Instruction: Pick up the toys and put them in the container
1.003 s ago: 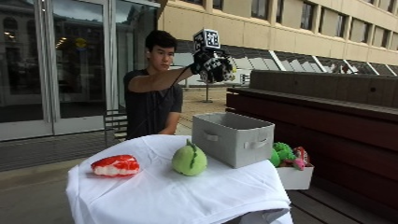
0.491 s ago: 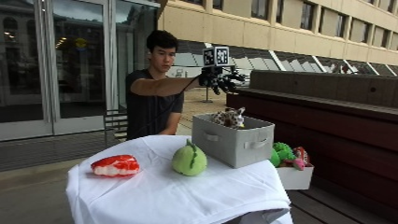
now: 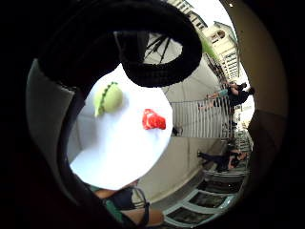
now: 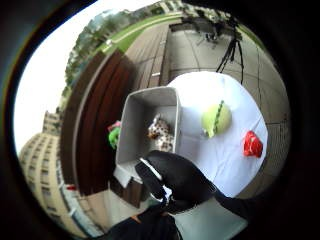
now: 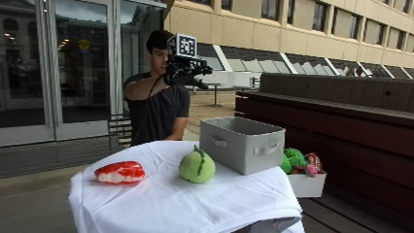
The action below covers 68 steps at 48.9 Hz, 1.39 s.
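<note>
My gloved right hand (image 5: pixel 187 73) is raised high in front of the person's chest, behind the table and back from the grey fabric container (image 5: pixel 242 145). Its fingers (image 4: pixel 175 182) are relaxed and hold nothing. A spotted plush toy (image 4: pixel 161 132) lies inside the container (image 4: pixel 131 130); the outside view hides it behind the wall. On the white tablecloth (image 5: pixel 194 204) sit a green pear-like plush (image 5: pixel 197 166) next to the container and a red and white plush (image 5: pixel 120 172) further left. Both also show in the palm views: the green plush (image 3: pixel 108 98) (image 4: pixel 216 119) and the red plush (image 3: pixel 153 119) (image 4: pixel 252 144).
A small white box (image 5: pixel 307 185) with green and pink toys (image 5: pixel 294 159) stands on the wooden bench just right of the table. A dark wooden wall (image 5: pixel 336 111) runs behind it. The round table's edge drops off close around the toys.
The spotted toy dropped from my hand into the container and now lies inside. My hand has opened and drawn back from above the container toward the person.
</note>
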Each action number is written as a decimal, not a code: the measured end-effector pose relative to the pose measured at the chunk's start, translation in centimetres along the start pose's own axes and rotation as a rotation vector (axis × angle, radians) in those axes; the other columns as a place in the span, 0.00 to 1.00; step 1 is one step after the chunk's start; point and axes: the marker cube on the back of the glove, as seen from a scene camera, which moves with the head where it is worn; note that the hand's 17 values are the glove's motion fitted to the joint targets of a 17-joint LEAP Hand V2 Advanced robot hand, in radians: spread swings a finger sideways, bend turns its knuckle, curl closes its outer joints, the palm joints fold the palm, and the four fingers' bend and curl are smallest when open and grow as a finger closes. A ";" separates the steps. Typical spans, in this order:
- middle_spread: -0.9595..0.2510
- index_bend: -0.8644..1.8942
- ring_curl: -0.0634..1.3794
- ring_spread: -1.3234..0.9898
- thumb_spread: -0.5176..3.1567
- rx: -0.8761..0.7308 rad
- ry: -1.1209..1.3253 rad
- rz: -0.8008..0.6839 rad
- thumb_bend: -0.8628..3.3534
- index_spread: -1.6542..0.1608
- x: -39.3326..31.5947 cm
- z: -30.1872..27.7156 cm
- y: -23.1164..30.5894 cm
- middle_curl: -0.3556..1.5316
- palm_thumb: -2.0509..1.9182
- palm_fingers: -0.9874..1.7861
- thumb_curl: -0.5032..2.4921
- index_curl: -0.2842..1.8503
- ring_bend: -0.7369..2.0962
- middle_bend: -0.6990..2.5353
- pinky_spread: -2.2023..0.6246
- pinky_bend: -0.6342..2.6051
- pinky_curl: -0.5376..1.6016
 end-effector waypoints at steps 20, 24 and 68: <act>0.74 0.35 0.20 0.57 0.40 -0.129 -0.016 0.151 0.19 0.73 16.3 11.1 1.9 0.40 0.50 0.31 0.26 0.21 0.43 0.27 0.80 0.57 0.42; 0.74 0.34 0.20 0.57 0.40 -0.165 -0.013 0.210 0.19 0.73 18.8 14.7 2.1 0.40 0.50 0.30 0.26 0.21 0.42 0.27 0.80 0.57 0.42; 0.60 0.40 0.29 0.42 0.44 -0.270 -0.089 0.295 0.27 0.72 22.4 31.4 8.0 0.41 0.67 0.64 0.31 0.21 0.58 0.33 0.65 0.54 0.39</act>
